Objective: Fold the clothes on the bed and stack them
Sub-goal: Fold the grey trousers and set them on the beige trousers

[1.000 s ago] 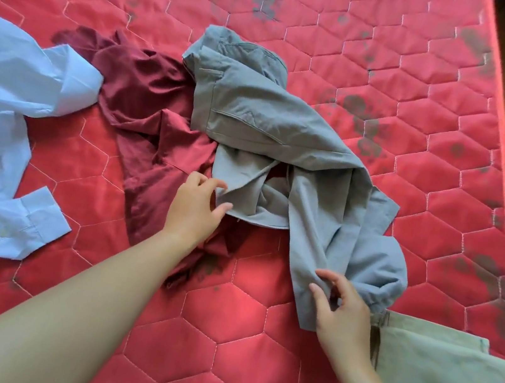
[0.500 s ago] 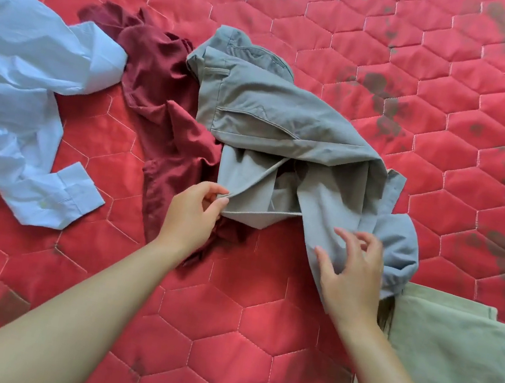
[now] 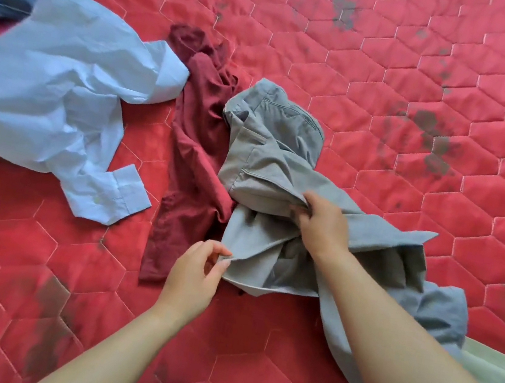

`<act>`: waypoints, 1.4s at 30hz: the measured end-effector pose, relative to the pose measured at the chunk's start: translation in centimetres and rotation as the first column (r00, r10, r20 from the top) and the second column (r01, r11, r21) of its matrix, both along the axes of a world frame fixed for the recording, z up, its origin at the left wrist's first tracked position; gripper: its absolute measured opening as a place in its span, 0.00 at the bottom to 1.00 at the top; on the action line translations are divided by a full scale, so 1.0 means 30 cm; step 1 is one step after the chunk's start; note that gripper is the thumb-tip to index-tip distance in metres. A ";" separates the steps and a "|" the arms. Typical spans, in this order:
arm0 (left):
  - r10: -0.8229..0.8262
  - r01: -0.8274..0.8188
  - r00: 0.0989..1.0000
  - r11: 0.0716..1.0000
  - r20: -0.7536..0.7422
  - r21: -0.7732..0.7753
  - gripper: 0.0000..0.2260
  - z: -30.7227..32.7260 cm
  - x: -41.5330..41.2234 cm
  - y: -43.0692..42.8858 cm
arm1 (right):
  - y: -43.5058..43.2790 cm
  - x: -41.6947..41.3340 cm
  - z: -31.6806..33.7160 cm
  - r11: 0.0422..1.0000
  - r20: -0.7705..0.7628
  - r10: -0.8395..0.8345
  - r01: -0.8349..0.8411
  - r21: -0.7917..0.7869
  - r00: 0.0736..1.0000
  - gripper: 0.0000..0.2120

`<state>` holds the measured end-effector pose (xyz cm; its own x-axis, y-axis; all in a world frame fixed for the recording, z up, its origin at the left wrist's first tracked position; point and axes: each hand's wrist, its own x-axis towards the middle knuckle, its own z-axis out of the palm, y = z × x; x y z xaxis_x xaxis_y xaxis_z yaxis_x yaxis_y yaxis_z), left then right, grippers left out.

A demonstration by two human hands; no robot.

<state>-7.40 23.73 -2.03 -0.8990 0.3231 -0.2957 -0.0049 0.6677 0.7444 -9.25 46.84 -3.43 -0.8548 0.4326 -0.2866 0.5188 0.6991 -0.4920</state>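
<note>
While the left fingers (image 3: pixel 223 257) are pinching a hem edge of the grey trousers (image 3: pixel 268 167) between thumb and forefinger, the right fingers (image 3: pixel 299 210) are clenching a bunched fold nearer the waistband, so both hands are grasping the same garment. The left hand (image 3: pixel 191 276) is sitting low near the bed (image 3: pixel 426 86), the right hand (image 3: pixel 322 222) reaching across the crumpled middle. To do this step well, the person is probably best off finding the waistband and both leg ends first, then shaking the cloth flat (it is twisted on itself now). The trousers are lying mid-bed, overlapping the maroon garment (image 3: pixel 198 149), with the pale blue shirt (image 3: pixel 55 93) to the left and a folded pale green piece (image 3: pixel 496 379) at the lower right, likely the stack's start.
</note>
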 end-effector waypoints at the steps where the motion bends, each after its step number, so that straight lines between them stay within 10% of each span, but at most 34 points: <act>1: -0.008 0.008 1.000 1.000 -0.008 0.014 0.07 0.001 -0.006 0.008 | 0.016 0.030 0.015 0.997 -0.067 -0.041 0.036 -0.074 0.997 0.06; 11: 0.019 -0.015 1.000 0.988 -0.022 0.152 0.13 0.039 -0.157 0.212 | 0.392 0.453 0.244 0.882 -0.150 -0.472 0.466 -0.074 0.869 0.07; 17: -0.165 0.181 0.958 0.982 -0.233 0.049 0.16 0.047 -0.290 0.378 | 0.431 0.221 0.177 0.922 -0.279 -0.386 0.355 -0.156 0.879 0.23; 23: -0.294 0.268 0.899 0.955 -0.324 -0.124 0.16 0.030 -0.380 0.478 | 0.423 0.021 0.000 0.935 0.062 -0.297 0.303 -0.186 0.953 0.37; 32: -0.478 0.387 0.867 0.822 -0.137 -0.419 0.16 -0.035 -0.359 0.463 | 0.454 0.326 0.032 0.920 -0.260 -0.387 0.350 -0.178 0.885 0.13; 42: -0.600 0.531 0.666 0.799 -0.443 -0.282 0.15 0.098 -0.281 0.502 | 0.577 0.539 0.214 0.867 -0.135 -0.497 0.486 -0.110 0.857 0.16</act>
